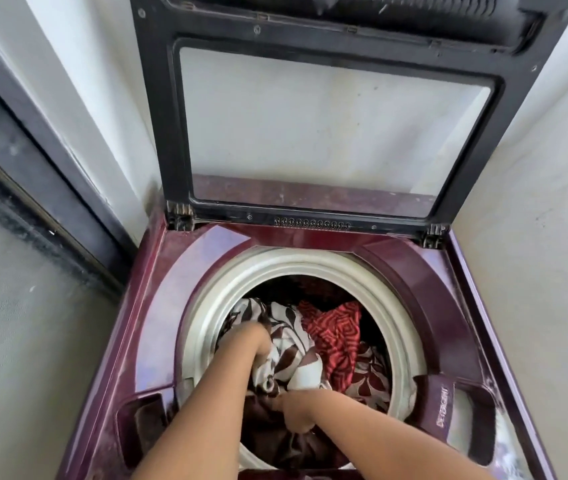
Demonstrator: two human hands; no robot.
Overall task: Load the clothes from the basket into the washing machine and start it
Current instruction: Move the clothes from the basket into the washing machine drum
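A maroon top-loading washing machine (pixel 157 289) stands open, its glass lid (pixel 327 133) raised against the wall. Inside the drum (pixel 372 278) lie a white-and-brown leaf-print cloth (pixel 293 337), a red patterned cloth (pixel 338 334) and a dark brown cloth (pixel 268 431). My left hand (pixel 258 341) is pushed down into the leaf-print cloth, its fingers buried in the folds. My right hand (pixel 293 410) pinches the dark brown cloth at the drum's near side. The basket is out of view.
A detergent drawer (pixel 442 407) labelled DETERGENT sits at the drum's right front. White walls close in behind and to the right. A dark door frame (pixel 33 161) runs along the left, with grey floor (pixel 15 358) beside the machine.
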